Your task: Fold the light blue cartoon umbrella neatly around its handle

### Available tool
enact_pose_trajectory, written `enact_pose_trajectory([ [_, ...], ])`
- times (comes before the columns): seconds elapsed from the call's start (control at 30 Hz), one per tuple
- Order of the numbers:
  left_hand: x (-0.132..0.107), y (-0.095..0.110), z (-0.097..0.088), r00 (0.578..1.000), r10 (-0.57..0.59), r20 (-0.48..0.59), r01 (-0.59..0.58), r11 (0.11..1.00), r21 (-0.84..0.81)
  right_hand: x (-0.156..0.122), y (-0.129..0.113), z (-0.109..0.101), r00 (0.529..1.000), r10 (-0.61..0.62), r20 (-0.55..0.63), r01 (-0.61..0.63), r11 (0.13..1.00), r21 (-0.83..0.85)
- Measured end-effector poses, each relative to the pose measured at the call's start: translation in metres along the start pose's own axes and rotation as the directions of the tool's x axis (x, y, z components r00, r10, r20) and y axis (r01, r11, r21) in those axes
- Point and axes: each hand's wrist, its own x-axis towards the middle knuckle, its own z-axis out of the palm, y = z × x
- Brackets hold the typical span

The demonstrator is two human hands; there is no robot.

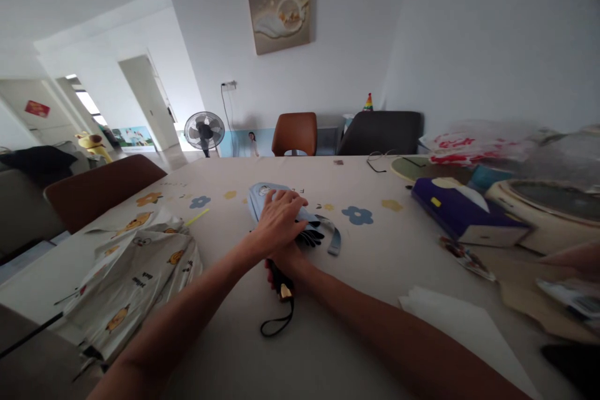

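Note:
A light blue folding umbrella (257,199), collapsed short with its canopy gathered in loose folds, lies over the table in front of me. My left hand (280,215) rests across the top of the canopy, fingers stretched out and a little apart. Below it, my right hand (285,257) is closed around the umbrella's dark handle (280,280), partly hidden by the left hand and wrist. A black wrist loop (277,328) hangs from the gold-coloured handle end. The blue closing strap (334,239) sticks out loose to the right, beside dark inner folds.
A crumpled white cloth with cartoon prints (145,269) covers the table's left side. To the right are a purple tissue box (462,209), white paper (462,325), eyeglasses (377,162), a round cream container (548,215) and plastic bags (478,140). Part of another person's arm (574,259) shows far right.

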Motion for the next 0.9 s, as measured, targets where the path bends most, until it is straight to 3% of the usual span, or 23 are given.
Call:
enact_pose_trajectory([
  [0.13, -0.003, -0.005, -0.007, 0.999, -0.002, 0.043, -0.001, 0.999, 0.055, 0.003, -0.001, -0.001, 0.997, 0.036, 0.062, -0.033, 0.998, -0.049],
  [0.37, -0.006, 0.004, -0.018, 0.998, 0.051, -0.031, -0.039, 0.954, 0.296, -0.002, -0.004, 0.001, 0.997, 0.067, 0.049, -0.066, 0.998, -0.013],
  [0.5, -0.008, 0.008, -0.026, 0.998, -0.016, -0.058, 0.036, 0.933, 0.357, -0.002, -0.003, 0.000, 0.995, 0.087, 0.048, -0.085, 0.996, -0.039],
  [0.73, -0.011, 0.006, -0.044, 0.994, -0.106, 0.035, 0.086, 0.926, 0.368, 0.003, 0.001, -0.002, 0.991, 0.121, 0.060, -0.119, 0.992, -0.035],
  [0.9, -0.011, 0.000, -0.054, 0.976, -0.201, -0.080, 0.216, 0.917, 0.334, -0.002, -0.004, -0.002, 0.983, 0.176, 0.047, -0.173, 0.983, -0.062],
])
